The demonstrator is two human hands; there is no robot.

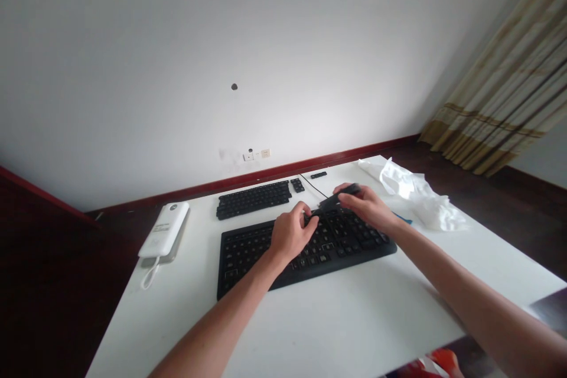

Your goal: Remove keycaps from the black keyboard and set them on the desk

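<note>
A black keyboard base [261, 248] lies on the white table, and many of its positions look stripped of their keycaps. Above its middle, a slim black tool [330, 203] slants up to the right; its exact kind is not clear. My right hand [361, 204] is closed around the tool's upper end. At the lower end, my left hand [292, 233] has its thumb and fingertips pinched together, apparently on the same tool. Behind the base, black keycaps [254, 199] lie in rows, with a smaller keycap group [297, 185] and a short keycap strip [318, 175] beside them.
A white power bank [165, 229] with a looped cable lies on the left of the white table [336, 319]. Crumpled white plastic [414, 192] spreads along the right side. A thin black cable [313, 186] runs behind the keyboard. The wall stands beyond the far edge.
</note>
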